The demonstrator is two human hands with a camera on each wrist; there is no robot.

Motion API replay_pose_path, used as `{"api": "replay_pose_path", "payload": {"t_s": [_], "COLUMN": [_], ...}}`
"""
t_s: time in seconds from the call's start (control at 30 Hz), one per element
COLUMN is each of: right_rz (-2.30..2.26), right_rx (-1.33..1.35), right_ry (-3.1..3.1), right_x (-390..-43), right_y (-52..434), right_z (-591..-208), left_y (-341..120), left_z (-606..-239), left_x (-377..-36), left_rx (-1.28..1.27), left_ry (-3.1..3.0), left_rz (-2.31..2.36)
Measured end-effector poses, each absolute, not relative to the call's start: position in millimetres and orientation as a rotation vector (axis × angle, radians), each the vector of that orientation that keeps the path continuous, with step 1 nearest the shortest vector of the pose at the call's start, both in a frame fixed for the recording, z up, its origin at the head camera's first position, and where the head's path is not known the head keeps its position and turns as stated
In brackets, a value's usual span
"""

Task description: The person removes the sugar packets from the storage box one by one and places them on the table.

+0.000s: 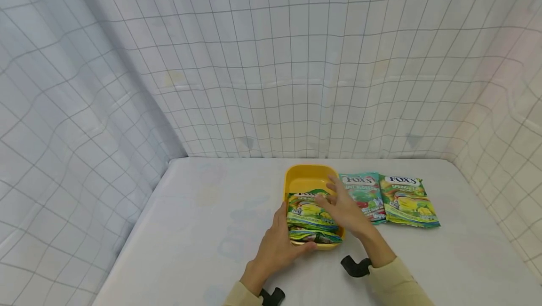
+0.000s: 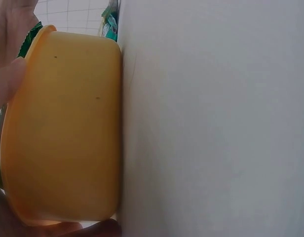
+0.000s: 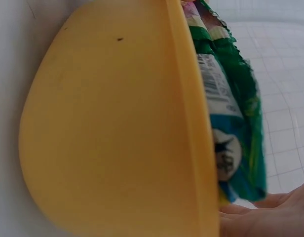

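A yellow tray stands on the white table and holds a stack of green Fox's candy packets. My left hand holds the tray's near left corner, thumb up its left side and fingers along the near edge. In the left wrist view the thumb rests on the rim of the tray. My right hand hovers over the stack with straight, spread fingers touching the top packet. The right wrist view shows the tray's wall, a packet sticking above the rim, and my palm.
Two more candy packets lie flat to the right of the tray: a mint one and a yellow-green one. White gridded cloth walls enclose the table at the back and both sides.
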State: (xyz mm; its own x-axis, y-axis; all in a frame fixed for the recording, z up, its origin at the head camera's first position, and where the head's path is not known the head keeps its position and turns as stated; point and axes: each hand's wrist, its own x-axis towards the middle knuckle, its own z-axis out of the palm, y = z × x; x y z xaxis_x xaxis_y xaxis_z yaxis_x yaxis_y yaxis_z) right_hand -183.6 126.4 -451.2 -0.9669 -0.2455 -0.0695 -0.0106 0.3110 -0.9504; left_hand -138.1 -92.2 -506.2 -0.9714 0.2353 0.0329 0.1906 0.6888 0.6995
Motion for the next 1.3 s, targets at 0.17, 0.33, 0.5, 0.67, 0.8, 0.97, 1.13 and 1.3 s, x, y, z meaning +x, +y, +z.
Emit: {"api": "replay_pose_path", "payload": {"t_s": [0.17, 0.33, 0.5, 0.67, 0.8, 0.97, 1.13, 1.3], "right_rz": [-1.688, -1.624, -1.606, -1.612, -1.598, -1.588, -1.578, -1.582], "right_rx": [-0.201, -0.188, -0.19, -0.179, -0.149, -0.114, -0.068, 0.012], "right_ry": [2.384, 2.421, 2.442, 2.449, 2.461, 2.457, 2.457, 2.444], "right_x": [-184.2, -185.0, -185.1, -185.9, -187.3, -188.8, -189.7, -189.3], "right_y": [121.8, 116.7, 113.4, 113.4, 113.0, 111.4, 109.7, 107.8], "right_z": [-454.5, -455.9, -458.0, -461.7, -463.4, -465.4, -465.6, -465.0], "left_y": [-93.2, -95.0, -94.9, -93.8, -93.3, -93.1, -92.5, -91.7], "left_z": [-506.9, -506.2, -505.6, -505.3, -505.8, -506.0, -506.1, -506.1], "left_x": [-138.2, -137.5, -137.4, -137.5, -137.6, -137.5, -137.4, -137.7], "left_rx": [0.364, 0.37, 0.38, 0.392, 0.389, 0.38, 0.37, 0.364], "left_ry": [2.832, 2.846, 2.856, 2.854, 2.851, 2.847, 2.84, 2.842], "left_rz": [1.156, 1.154, 1.154, 1.156, 1.162, 1.159, 1.156, 1.141]}}
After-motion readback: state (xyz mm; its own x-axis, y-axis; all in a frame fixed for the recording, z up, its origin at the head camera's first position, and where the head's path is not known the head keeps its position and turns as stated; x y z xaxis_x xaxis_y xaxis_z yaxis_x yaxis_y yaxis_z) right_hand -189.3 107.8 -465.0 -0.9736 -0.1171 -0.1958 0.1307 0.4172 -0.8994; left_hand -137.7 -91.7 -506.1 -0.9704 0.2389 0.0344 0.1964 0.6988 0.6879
